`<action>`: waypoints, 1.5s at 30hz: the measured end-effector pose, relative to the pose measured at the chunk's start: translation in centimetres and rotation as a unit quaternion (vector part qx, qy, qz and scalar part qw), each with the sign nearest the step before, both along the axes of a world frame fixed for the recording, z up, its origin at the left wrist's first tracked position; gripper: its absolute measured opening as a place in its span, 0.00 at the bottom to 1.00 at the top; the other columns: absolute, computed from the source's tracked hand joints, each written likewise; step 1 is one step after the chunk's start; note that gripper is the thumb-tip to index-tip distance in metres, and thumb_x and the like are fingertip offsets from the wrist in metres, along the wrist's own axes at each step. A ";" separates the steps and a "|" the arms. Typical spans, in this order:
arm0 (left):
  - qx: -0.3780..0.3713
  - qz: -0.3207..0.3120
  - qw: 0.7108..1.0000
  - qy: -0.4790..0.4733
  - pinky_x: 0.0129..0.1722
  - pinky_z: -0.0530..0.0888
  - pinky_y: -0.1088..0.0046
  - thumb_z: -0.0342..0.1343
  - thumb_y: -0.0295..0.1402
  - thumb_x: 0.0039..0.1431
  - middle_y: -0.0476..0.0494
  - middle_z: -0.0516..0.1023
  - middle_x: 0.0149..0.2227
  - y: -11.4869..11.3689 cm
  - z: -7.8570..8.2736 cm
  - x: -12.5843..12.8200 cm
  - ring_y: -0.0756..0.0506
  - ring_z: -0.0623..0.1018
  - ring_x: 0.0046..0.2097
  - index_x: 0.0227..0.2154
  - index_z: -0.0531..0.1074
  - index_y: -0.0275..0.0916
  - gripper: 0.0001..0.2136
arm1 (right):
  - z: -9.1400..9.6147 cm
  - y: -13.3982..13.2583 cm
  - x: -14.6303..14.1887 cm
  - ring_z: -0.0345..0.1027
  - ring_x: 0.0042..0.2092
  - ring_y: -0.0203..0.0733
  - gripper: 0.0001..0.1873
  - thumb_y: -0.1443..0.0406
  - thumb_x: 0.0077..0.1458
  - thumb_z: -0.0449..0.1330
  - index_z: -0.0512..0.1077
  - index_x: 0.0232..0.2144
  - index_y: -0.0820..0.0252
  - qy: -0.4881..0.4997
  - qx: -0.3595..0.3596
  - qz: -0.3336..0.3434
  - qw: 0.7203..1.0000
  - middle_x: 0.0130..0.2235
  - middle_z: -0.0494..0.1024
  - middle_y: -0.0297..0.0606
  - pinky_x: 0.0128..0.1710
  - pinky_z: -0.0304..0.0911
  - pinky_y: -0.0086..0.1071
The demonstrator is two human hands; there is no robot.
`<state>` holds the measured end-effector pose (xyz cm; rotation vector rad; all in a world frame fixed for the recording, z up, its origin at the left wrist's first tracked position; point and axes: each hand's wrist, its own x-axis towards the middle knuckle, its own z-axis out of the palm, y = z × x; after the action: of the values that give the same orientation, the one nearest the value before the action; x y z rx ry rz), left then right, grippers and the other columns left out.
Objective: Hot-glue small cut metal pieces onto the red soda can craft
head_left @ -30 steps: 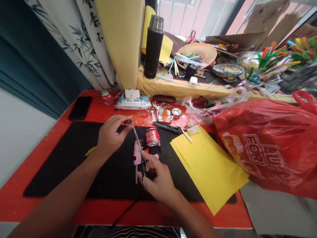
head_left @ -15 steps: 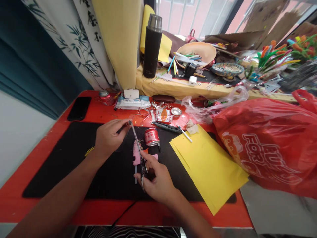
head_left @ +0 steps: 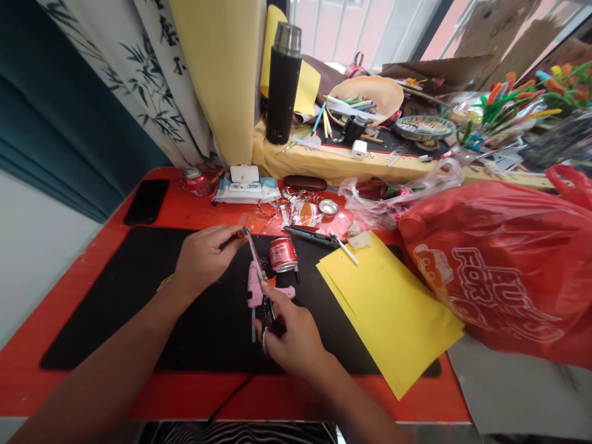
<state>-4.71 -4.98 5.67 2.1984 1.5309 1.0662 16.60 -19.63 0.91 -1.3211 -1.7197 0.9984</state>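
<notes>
Pinching sm. dark piece (head_left: pixel 245 230) w/ L hand (head_left: pixel 201 254); gripping scissors (head_left: pixel 254 253) in R hand (head_left: pixel 293 327), w/ tips at piece; barely shifted vs. a sec ago, so prob. little progress.

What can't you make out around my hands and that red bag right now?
Head view: small item, too small and partly covered by the left hand.
Head view: scissors, handles partly covered by the right hand.
Head view: red bag, right end cut off by the picture's edge.
</notes>
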 end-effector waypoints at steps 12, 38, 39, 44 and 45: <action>-0.257 -0.012 0.949 -0.183 0.50 0.84 0.59 0.73 0.55 0.54 0.41 0.92 0.44 0.0 1.3 0.5 0.33 0.90 0.46 0.42 0.89 0.42 0.23 | -0.2 -0.1 -0.1 0.80 0.32 0.43 0.38 0.61 0.63 0.68 0.69 0.74 0.52 0.001 -0.003 0.005 1.000 0.45 0.90 0.38 0.41 0.77 0.33; -0.320 -0.052 0.915 -0.241 0.41 0.87 0.60 0.77 0.52 0.51 0.38 0.90 0.33 0.9 0.1 -1.0 0.38 0.89 0.35 0.39 0.87 0.38 0.22 | -0.6 0.5 -1.0 0.64 0.27 0.37 0.35 0.63 0.61 0.68 0.72 0.70 0.53 0.100 -0.038 -0.051 0.993 0.28 0.71 0.26 0.31 0.66 0.27; -0.315 -0.048 0.918 -0.236 0.42 0.87 0.60 0.77 0.53 0.51 0.38 0.90 0.33 0.8 0.0 -1.1 0.38 0.89 0.35 0.39 0.87 0.38 0.23 | -0.5 0.7 -1.0 0.63 0.27 0.37 0.35 0.63 0.62 0.67 0.72 0.70 0.53 0.106 -0.043 -0.059 0.992 0.28 0.70 0.25 0.31 0.65 0.27; -0.265 -0.006 0.939 -0.217 0.48 0.87 0.58 0.76 0.55 0.53 0.38 0.91 0.38 0.4 0.3 -2.2 0.36 0.90 0.42 0.42 0.87 0.40 0.24 | 0.4 1.1 -0.9 0.62 0.27 0.36 0.37 0.64 0.59 0.70 0.73 0.70 0.52 0.095 -0.095 -0.035 0.990 0.29 0.71 0.25 0.30 0.64 0.27; -0.252 0.007 0.945 -0.210 0.49 0.86 0.58 0.75 0.54 0.54 0.39 0.91 0.40 0.2 0.4 -2.4 0.35 0.90 0.43 0.43 0.87 0.40 0.23 | 0.6 1.1 -1.0 0.62 0.27 0.36 0.38 0.64 0.58 0.71 0.73 0.70 0.51 0.090 -0.110 -0.024 0.990 0.29 0.72 0.25 0.30 0.63 0.27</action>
<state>-7.14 -4.76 6.07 1.5070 1.4231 0.9351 15.56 -18.54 1.49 -1.3558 -1.4682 1.2682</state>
